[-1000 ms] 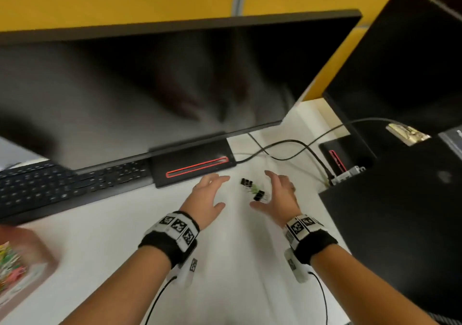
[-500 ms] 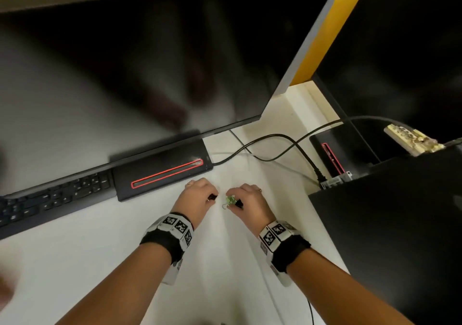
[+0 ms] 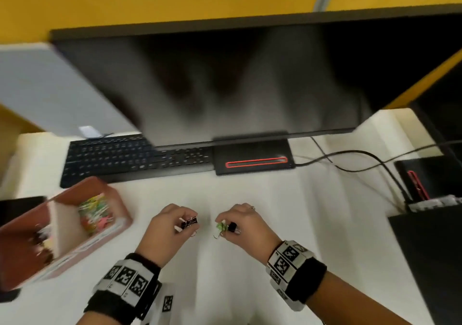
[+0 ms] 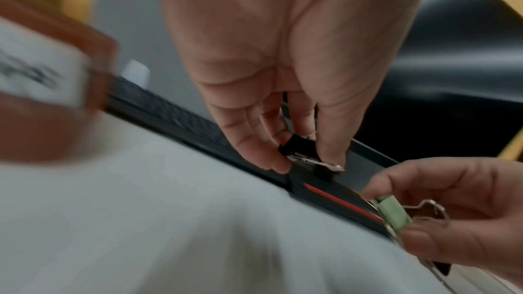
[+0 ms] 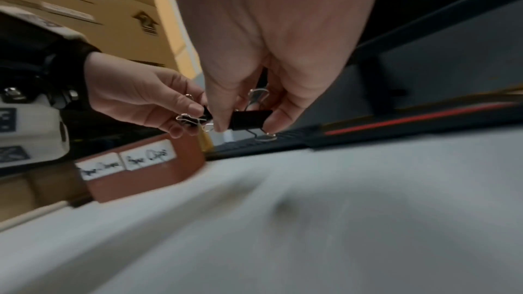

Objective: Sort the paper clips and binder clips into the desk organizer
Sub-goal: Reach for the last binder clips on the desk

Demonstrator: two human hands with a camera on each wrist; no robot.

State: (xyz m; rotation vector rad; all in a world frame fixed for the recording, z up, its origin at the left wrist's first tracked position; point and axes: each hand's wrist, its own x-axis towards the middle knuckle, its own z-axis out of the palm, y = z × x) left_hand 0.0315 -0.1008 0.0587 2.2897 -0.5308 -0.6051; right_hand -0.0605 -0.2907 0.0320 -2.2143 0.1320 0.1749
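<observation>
My left hand (image 3: pixel 186 226) pinches a black binder clip (image 3: pixel 189 223) just above the white desk; the left wrist view shows that black binder clip (image 4: pixel 300 144) between thumb and fingers. My right hand (image 3: pixel 226 227) holds a green binder clip (image 3: pixel 221 227) and a second black binder clip (image 3: pixel 232 226), which is also visible in the right wrist view (image 5: pixel 249 119). The brown desk organizer (image 3: pixel 120 224) stands to the left. Colourful paper clips (image 3: pixel 93 214) fill its right compartment, and dark clips (image 3: pixel 40 239) lie blurred in the left one. Handwritten labels (image 5: pixel 147 157) mark its front.
A black keyboard (image 3: pixel 130 157) and the monitor base (image 3: pixel 252 154) lie behind the hands, under a big monitor (image 3: pixel 225 79). Cables (image 3: pixel 350 154) run to the right. A black device (image 3: pixel 430 262) fills the right edge, and a dark flat object (image 3: pixel 17 207) sits beyond the organizer.
Both hands went from spread over the loose clips to closed on them, then lifted. The view swung left and the organizer came into sight.
</observation>
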